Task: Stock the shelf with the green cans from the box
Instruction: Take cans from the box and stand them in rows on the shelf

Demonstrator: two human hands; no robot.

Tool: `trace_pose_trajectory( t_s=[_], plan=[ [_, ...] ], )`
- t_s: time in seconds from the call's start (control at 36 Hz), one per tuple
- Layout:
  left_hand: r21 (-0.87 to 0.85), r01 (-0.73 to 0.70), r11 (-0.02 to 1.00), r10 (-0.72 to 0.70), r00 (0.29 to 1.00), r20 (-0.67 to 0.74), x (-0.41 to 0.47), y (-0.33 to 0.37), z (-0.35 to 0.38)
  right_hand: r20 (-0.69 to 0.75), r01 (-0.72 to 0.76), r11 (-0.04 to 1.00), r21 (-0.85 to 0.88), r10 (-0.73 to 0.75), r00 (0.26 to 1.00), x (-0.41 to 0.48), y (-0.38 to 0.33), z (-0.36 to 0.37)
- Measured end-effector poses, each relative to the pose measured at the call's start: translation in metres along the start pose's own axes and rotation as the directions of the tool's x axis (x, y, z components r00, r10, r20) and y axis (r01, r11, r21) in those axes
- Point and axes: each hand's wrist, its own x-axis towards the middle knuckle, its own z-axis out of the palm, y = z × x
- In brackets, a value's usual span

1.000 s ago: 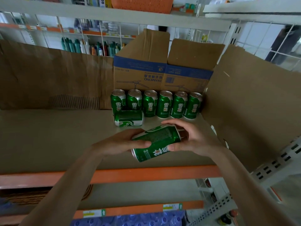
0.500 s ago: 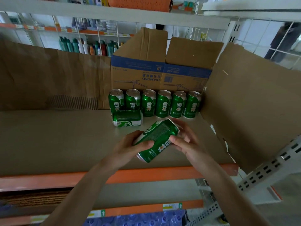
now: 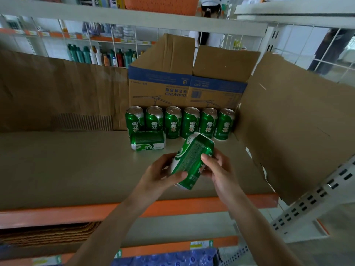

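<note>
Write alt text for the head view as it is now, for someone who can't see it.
Left grip and right grip hold a tilted green can above the shelf front. Behind it, a row of six green cans stands in front of a cardboard box, and a seventh can lies on its side before the row's left end.

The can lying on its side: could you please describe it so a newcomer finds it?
On the beige shelf, a cardboard box backs six upright green cans. Before their left end lies the can, alone flat on its side, unheld.
</note>
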Motion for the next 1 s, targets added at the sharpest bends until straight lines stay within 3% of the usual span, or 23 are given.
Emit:
trace_pose_trajectory(
  t_s=[0.25, 0.42, 0.58, 0.81, 1.0],
  plan=[
    [0.044, -0.023, 0.999, 0.019, 0.996, 0.087, -0.003, 0.001, 0.003, 0.099, 0.123, 0.978, -0.167, -0.107, 0.989, 0.001, -0.014, -0.012],
    [0.044, -0.039, 0.998, 0.036, 0.997, 0.063, -0.005, 0.007, 0.009, 0.105, 0.136, 0.970, -0.200, -0.117, 0.988, -0.001, -0.017, -0.008],
    [0.051, -0.043, 0.998, 0.042, 0.999, 0.022, -0.006, 0.007, 0.010, 0.111, 0.118, 0.980, -0.162, -0.101, 0.989, -0.005, -0.018, -0.009],
    [-0.137, 0.004, 0.991, 0.003, 0.999, 0.049, -0.007, 0.005, 0.009, 0.177, -0.037, 0.993, -0.115, 0.057, 0.982, -0.017, -0.014, -0.015],
    [-0.166, 0.021, 0.986, -0.009, 0.997, 0.071, -0.007, 0.000, 0.010, 0.141, -0.034, 0.994, -0.104, 0.049, 0.989, -0.018, -0.014, -0.011]
  ],
)
